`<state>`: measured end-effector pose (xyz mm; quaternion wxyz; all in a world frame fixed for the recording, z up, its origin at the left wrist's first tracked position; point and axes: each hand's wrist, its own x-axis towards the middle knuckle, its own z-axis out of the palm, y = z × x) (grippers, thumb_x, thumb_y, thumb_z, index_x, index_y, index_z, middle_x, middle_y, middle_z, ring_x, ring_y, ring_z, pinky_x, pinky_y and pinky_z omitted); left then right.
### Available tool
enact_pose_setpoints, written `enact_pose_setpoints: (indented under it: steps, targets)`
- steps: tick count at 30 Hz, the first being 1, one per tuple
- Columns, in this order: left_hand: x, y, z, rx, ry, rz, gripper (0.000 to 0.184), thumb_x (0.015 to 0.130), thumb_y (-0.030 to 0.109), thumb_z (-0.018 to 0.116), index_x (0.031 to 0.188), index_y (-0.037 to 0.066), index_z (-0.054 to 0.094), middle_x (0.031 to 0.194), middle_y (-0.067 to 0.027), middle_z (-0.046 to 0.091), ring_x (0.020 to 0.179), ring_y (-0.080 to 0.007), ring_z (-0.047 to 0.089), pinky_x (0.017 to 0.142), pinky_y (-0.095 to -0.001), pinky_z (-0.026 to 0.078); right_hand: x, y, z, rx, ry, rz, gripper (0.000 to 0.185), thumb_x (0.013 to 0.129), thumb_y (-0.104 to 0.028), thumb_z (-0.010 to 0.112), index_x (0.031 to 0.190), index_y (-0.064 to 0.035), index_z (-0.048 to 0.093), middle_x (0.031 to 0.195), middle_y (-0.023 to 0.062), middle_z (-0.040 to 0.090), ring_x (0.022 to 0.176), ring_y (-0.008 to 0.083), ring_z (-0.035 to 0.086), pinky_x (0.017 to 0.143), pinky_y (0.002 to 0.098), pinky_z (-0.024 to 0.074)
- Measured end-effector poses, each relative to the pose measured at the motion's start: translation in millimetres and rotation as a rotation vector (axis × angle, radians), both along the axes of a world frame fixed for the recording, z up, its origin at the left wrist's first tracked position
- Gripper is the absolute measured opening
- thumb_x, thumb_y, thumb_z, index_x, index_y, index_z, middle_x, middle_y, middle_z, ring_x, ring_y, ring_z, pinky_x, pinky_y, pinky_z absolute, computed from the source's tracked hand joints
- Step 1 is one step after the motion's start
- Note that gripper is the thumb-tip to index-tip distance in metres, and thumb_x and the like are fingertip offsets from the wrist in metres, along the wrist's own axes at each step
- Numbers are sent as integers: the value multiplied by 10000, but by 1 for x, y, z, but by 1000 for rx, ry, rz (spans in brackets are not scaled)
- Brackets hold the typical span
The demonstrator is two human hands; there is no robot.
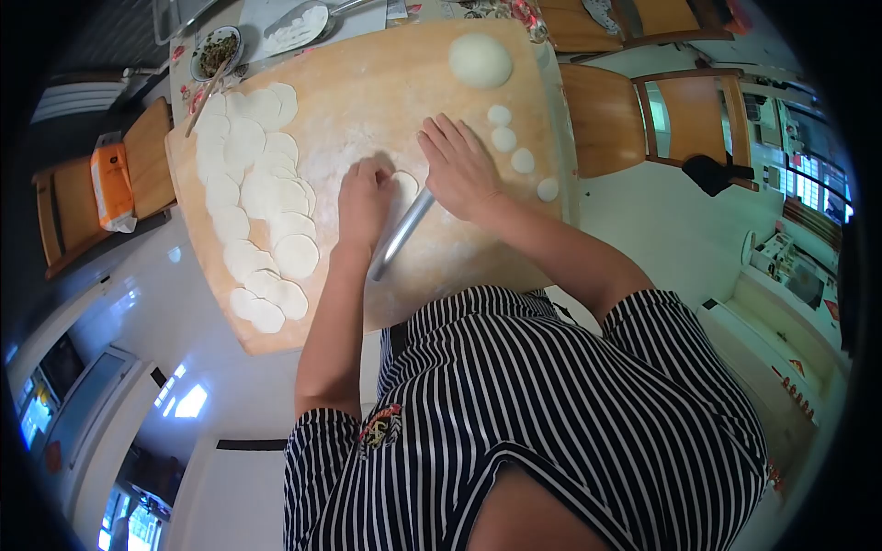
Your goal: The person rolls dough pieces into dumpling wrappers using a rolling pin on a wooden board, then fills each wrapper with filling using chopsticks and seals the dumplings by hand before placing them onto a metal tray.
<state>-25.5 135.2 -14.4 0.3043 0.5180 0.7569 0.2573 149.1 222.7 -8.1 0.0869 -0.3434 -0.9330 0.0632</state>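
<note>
My left hand point(365, 200) is closed, its fingers curled at the left edge of a small round dough wrapper point(404, 187). My right hand point(457, 173) lies flat with fingers stretched out, its palm over the upper end of a metal rolling pin point(402, 235). The pin slants across the lower right edge of the wrapper. Under both hands is a floured wooden board point(354, 101). Rolled wrappers point(274, 195) overlap in rows left of my left hand. Several small dough pieces point(503, 139) lie right of my right hand.
A large dough ball point(480, 61) sits at the board's far right. Beyond the far left edge are a bowl of filling point(217, 53) and a dish with white contents point(299, 26). Wooden chairs point(602, 119) stand right; an orange packet point(112, 184) rests on a left chair.
</note>
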Motion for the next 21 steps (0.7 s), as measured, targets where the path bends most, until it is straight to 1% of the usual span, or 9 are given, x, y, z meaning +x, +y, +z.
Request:
enact_pose_setpoints:
  steps: [3, 4, 9, 11, 14, 15, 17, 19, 21]
  targets:
    - [5, -3, 8, -161, -222, 148, 300, 841, 114, 716, 1121, 12, 686, 969, -177, 698, 882, -301, 678, 787, -381, 528, -26, 11, 2, 126, 49, 3, 488, 812, -133, 590, 1279, 9, 582, 1381, 147, 547, 1358, 330, 423, 1140, 465, 316]
    - [2, 9, 34, -356, -303, 167, 260, 872, 129, 697, 1098, 2, 698, 1041, -208, 712, 918, -322, 689, 805, -391, 532, -42, 16, 5, 122, 54, 6, 488, 812, -133, 590, 1279, 9, 582, 1381, 147, 547, 1358, 330, 423, 1140, 465, 316]
    - [-16, 10, 12, -89, 52, -27, 222, 900, 165, 662, 1041, -2, 706, 969, -207, 705, 900, -382, 668, 808, -426, 529, -90, 35, -8, 13, 330, -1, 428, 834, -140, 576, 1237, 5, 604, 1327, 145, 576, 1312, 315, 460, 1125, 477, 322]
    - [-19, 4, 5, 76, 210, -127, 241, 902, 198, 662, 1038, 4, 702, 917, -189, 696, 878, -370, 667, 793, -435, 529, -64, 24, -10, 26, 259, 21, 421, 836, -142, 577, 1230, 1, 608, 1335, 146, 574, 1317, 315, 459, 1128, 474, 316]
    - [-11, -10, 22, -193, 95, 35, 243, 881, 197, 680, 1046, 20, 686, 996, -173, 709, 984, -343, 658, 868, -458, 505, -7, -6, -11, 48, 130, 15, 406, 837, -145, 580, 1215, -2, 614, 1349, 148, 570, 1325, 320, 453, 1132, 471, 310]
    - [-10, -17, 24, -193, 94, 33, 243, 881, 197, 680, 1046, 20, 686, 996, -173, 709, 984, -343, 658, 868, -458, 505, 0, -11, -5, 52, 73, -9, 398, 837, -147, 582, 1207, -2, 616, 1355, 149, 568, 1329, 325, 450, 1131, 472, 309]
    - [-6, -29, 22, -293, -190, 161, 261, 884, 224, 693, 1040, 16, 685, 928, -169, 718, 896, -360, 674, 829, -457, 518, -8, -6, -5, 80, 61, -4, 400, 839, -150, 584, 1210, -1, 611, 1361, 149, 564, 1331, 330, 447, 1131, 476, 308]
    - [-5, -25, 22, -280, -193, 187, 280, 891, 254, 689, 1018, 4, 689, 891, -177, 722, 833, -384, 675, 794, -461, 523, -30, 1, 0, 100, 53, 4, 402, 842, -154, 586, 1213, -1, 606, 1368, 150, 560, 1334, 335, 444, 1131, 480, 306]
    - [-10, -12, 28, -322, 17, 85, 275, 901, 261, 670, 987, 2, 700, 919, -190, 715, 868, -389, 668, 806, -468, 515, -65, 10, -2, 96, 185, -29, 428, 841, -154, 584, 1242, -6, 591, 1363, 144, 560, 1325, 341, 450, 1130, 495, 304]
